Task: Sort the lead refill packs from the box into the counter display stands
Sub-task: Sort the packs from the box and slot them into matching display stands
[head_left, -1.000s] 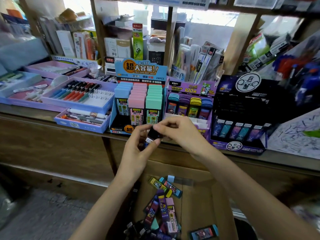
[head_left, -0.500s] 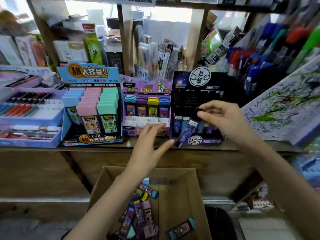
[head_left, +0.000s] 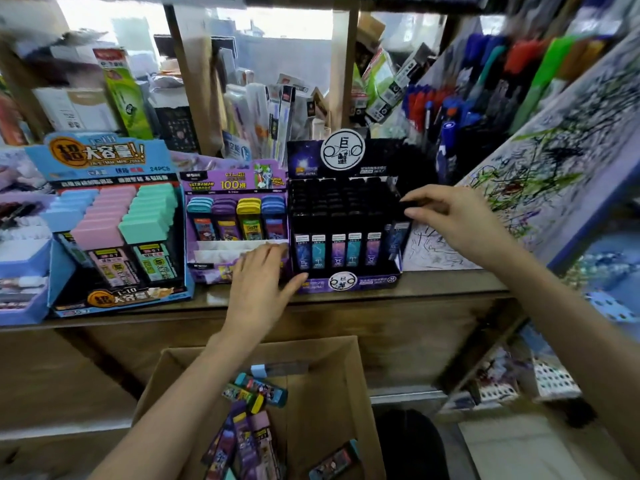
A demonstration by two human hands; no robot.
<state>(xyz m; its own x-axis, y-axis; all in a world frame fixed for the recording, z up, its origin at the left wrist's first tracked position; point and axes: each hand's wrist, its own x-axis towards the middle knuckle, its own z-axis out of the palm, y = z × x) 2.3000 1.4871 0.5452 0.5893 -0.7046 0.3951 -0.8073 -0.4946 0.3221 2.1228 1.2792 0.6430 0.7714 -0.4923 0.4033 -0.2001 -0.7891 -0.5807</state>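
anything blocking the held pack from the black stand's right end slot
Nothing visible. The lead pack pinched by the right hand is at the right-end column of the black stand; the left hand rests at its front-left corner.

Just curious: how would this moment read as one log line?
right hand: pinching lead refill pack at black stand | left hand: open | box: holds packs

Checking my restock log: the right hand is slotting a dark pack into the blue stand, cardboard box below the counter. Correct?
No. The head view shows the right hand slotting the dark pack into the black stand, not the blue one. The cardboard box does sit below the counter.
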